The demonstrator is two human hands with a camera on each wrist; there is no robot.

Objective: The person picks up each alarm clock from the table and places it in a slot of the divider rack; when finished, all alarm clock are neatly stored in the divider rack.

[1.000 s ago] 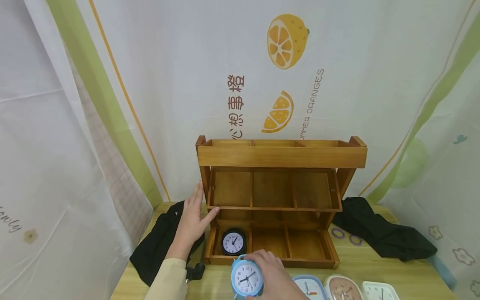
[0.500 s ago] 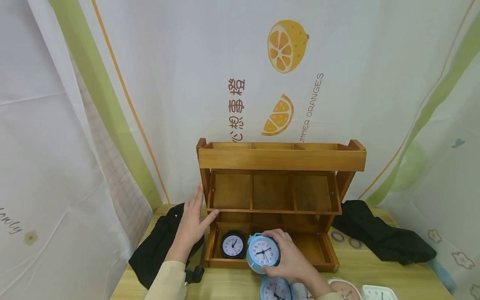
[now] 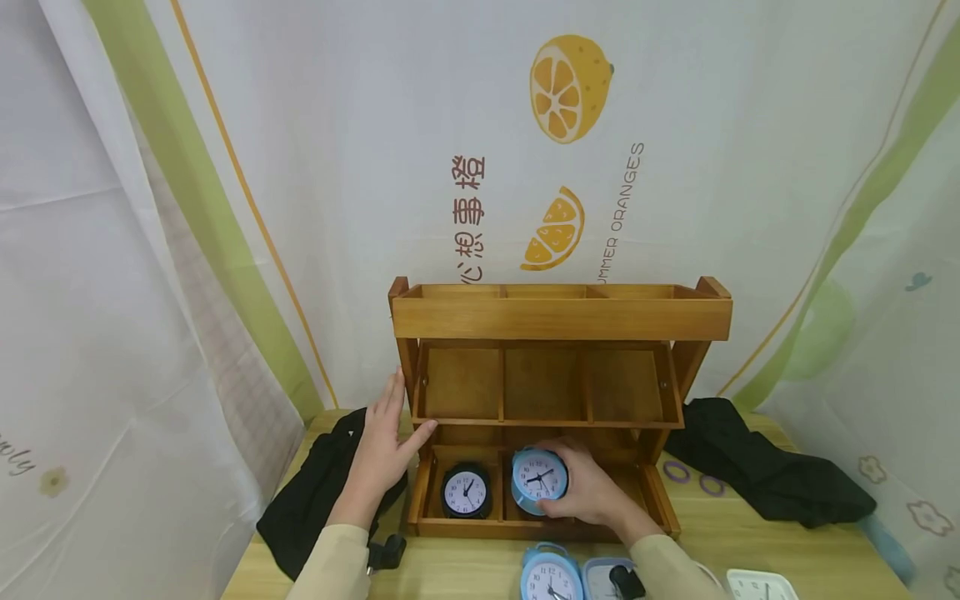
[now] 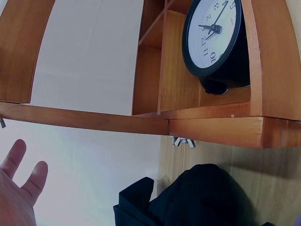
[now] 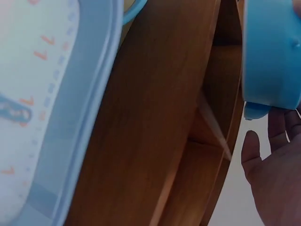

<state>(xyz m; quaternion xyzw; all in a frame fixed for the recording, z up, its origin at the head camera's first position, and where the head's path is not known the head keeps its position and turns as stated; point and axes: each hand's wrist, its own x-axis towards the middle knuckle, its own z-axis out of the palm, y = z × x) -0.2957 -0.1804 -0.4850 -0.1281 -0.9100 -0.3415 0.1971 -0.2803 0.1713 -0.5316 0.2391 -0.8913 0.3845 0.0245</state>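
Note:
My right hand (image 3: 588, 483) grips a round light-blue alarm clock (image 3: 538, 479) by its right side, thumb at the front. The clock is at the middle compartment of the bottom tier of a wooden tiered shelf (image 3: 562, 321), face up toward me. In the right wrist view the blue clock's side (image 5: 270, 52) shows at the right edge. A black round alarm clock (image 3: 466, 492) sits in the bottom left compartment. My left hand (image 3: 378, 454), fingers straight and thumb spread, lies along the shelf's left side; the left wrist view shows its fingertips (image 4: 37, 181) beside the frame.
In front of the shelf stand another blue alarm clock (image 3: 551, 579), a pale-blue square clock (image 3: 596, 571) and a white clock (image 3: 761, 586). Black cloths lie left (image 3: 318, 492) and right (image 3: 772, 471), with purple rings (image 3: 677, 472) near the right one. A curtain hangs behind.
The right hand has carried the blue alarm clock from the table in front, up and right over the shelf's front edge, to the middle bottom compartment. The left hand has stayed put.

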